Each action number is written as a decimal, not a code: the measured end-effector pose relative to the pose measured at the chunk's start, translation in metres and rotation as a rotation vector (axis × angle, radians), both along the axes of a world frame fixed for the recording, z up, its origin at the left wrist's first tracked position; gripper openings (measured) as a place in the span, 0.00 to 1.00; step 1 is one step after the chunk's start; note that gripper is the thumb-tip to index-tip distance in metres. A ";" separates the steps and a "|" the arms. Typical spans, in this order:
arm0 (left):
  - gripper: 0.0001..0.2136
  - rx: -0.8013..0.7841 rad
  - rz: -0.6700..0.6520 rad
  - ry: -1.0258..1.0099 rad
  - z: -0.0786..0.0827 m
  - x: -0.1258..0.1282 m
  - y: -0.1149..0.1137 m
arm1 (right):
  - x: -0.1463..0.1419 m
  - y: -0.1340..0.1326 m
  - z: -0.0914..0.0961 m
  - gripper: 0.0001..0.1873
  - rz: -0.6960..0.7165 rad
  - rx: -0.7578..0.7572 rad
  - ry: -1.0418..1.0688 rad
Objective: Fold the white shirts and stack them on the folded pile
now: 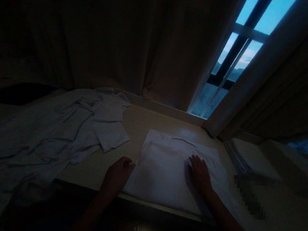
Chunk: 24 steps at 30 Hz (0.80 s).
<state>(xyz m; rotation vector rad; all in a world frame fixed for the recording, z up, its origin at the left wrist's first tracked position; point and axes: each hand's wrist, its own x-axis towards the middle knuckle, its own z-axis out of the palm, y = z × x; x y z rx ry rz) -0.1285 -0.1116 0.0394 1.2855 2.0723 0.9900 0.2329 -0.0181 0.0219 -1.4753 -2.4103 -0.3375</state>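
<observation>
A white shirt (160,173) lies spread on the light-coloured tabletop in front of me, its collar end toward the window side. At its left edge is my left hand (119,173), fingers curled and thumb drawn in, pinching the cloth's side; the dim light blurs the exact grip. My right hand (199,172) rests palm down on the shirt's right half, fingers stretched out over the fabric. The shirt's right part runs under my right forearm and is partly hidden.
Rumpled white garments (81,124) are heaped at the left and hang over the front edge. A folded white stack (254,159) lies at the right, near a blurred-out dark patch. Dark curtains (117,38) and a window (239,51) stand behind the table (154,117).
</observation>
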 end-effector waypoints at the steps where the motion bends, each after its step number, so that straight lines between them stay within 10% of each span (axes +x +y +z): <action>1: 0.12 0.006 -0.014 0.111 -0.003 0.008 -0.014 | -0.029 0.000 0.007 0.21 0.123 -0.016 0.009; 8: 0.17 0.042 -0.023 0.366 -0.024 0.036 -0.040 | -0.191 0.028 0.036 0.24 0.423 -0.216 -0.089; 24: 0.07 -0.211 -0.114 0.119 0.003 0.016 -0.019 | -0.243 0.058 0.050 0.09 0.585 -0.153 -0.459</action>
